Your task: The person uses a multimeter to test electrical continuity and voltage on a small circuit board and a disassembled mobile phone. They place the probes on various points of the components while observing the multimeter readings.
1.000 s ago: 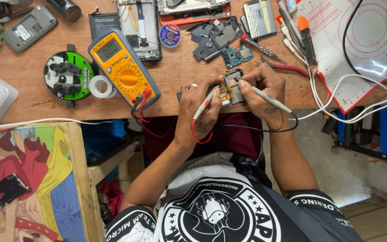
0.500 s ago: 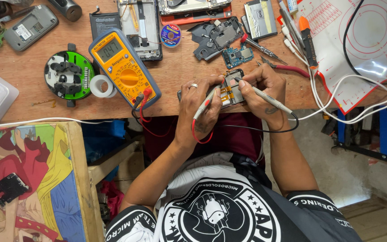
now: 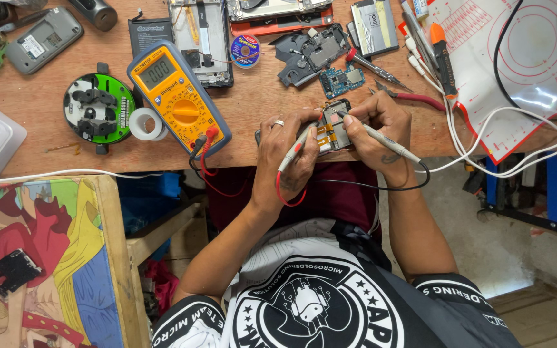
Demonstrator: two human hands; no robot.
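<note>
Probing a small phone board (image 3: 334,129) at the tabletop (image 3: 46,151) edge: left hand (image 3: 289,158) and right hand (image 3: 375,129) each pinch a probe. Slipped tips could short pads, I reckon.

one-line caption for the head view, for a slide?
Left hand and right hand press two test probes onto an opened phone at the workbench edge, beside a yellow multimeter.
</note>
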